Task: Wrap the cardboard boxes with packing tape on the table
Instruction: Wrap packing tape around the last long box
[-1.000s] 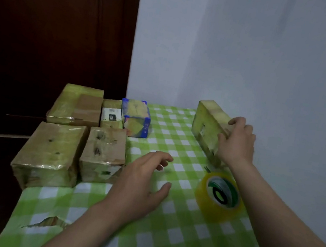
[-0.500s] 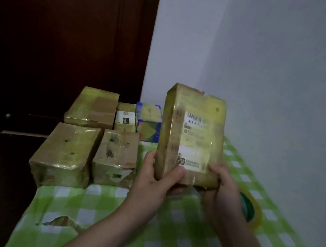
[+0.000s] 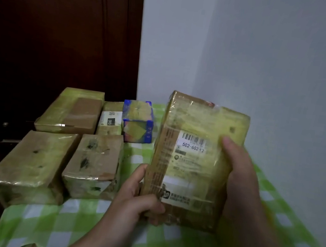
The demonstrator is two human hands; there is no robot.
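Observation:
I hold a tape-covered cardboard box [image 3: 192,159] upright above the table, its barcode label facing me. My left hand [image 3: 136,199] grips its lower left corner, fingers curled under the bottom edge. My right hand [image 3: 238,176] grips its right side, thumb lying on the front face. The roll of packing tape is hidden behind the box and my right arm.
Several taped boxes sit at the table's left: two large ones [image 3: 28,165] [image 3: 71,110], a medium one [image 3: 95,164], a small labelled one [image 3: 110,120] and a blue one [image 3: 138,121]. The green checked tablecloth [image 3: 88,230] is torn near the front left. A pale wall stands close on the right, a dark door behind.
My right hand lifted the box from the table's right side and turned it upright. My left hand came up and took its lower left corner. The box is now closer to me.

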